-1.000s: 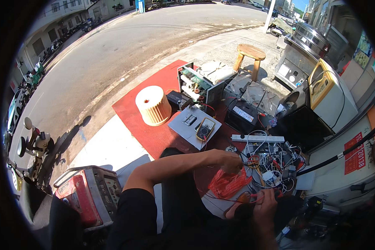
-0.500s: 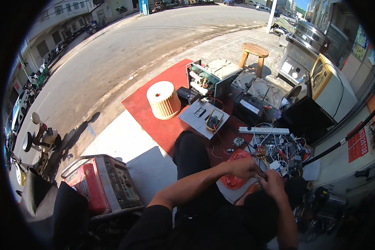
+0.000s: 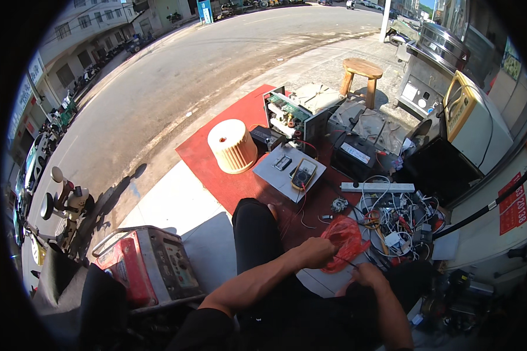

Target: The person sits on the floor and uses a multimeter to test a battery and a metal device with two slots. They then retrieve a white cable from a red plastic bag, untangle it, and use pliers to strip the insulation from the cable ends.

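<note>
My left hand (image 3: 317, 253) is closed at the near side of a thin, crumpled red plastic bag (image 3: 350, 238). To its right and nearer my body, my right hand (image 3: 370, 275) is closed too. A thin dark strip (image 3: 346, 262) spans the gap between them, gripped at both ends; whether it is a cord or a slim tool cannot be made out. Just right of the bag lies a tangle of white cables and plugs (image 3: 401, 234). A yellow-edged multimeter (image 3: 303, 174) rests on a grey metal box (image 3: 275, 175) beyond my knee.
Ahead on the red mat (image 3: 199, 140) stand a ribbed cream tub (image 3: 233, 149), an opened circuit-board unit (image 3: 293, 117) and a black battery (image 3: 351, 157). A white power strip (image 3: 377, 188) borders the cables. A red generator (image 3: 129, 263) sits at left, a wooden stool (image 3: 363, 69) farther off.
My hands have moved left and drawn apart, and the thin dark strip now shows between them. The view has shifted slightly.
</note>
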### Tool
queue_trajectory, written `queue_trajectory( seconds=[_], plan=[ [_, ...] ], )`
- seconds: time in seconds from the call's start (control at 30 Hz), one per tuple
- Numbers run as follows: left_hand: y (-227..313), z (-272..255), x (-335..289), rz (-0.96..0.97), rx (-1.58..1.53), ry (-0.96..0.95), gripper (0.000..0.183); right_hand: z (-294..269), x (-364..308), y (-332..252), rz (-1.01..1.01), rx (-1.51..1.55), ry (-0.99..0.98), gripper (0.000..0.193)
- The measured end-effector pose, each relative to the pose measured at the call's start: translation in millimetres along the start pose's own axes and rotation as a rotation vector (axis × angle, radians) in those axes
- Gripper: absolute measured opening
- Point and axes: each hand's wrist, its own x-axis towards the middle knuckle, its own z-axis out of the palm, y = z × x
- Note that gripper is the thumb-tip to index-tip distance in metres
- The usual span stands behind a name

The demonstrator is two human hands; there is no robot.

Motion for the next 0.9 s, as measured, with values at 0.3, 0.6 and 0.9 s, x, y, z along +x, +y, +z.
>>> queue_trajectory(
  seconds=[0.3, 0.6, 0.9],
  plan=[
    [-1, -1, 6, -0.082, -0.044, -0.106, 0.026, -5, 10, 7, -0.028, 0.052, 0.121, 0.036],
    [-2, 6, 10, -0.057, -0.012, -0.108, 0.027, 0, 13, 13, -0.041, 0.024, 0.053, 0.031],
    [1, -1, 8, -0.090, -0.045, -0.093, 0.028, 4, 15, 18, -0.026, 0.001, 0.018, 0.026]
  ],
)
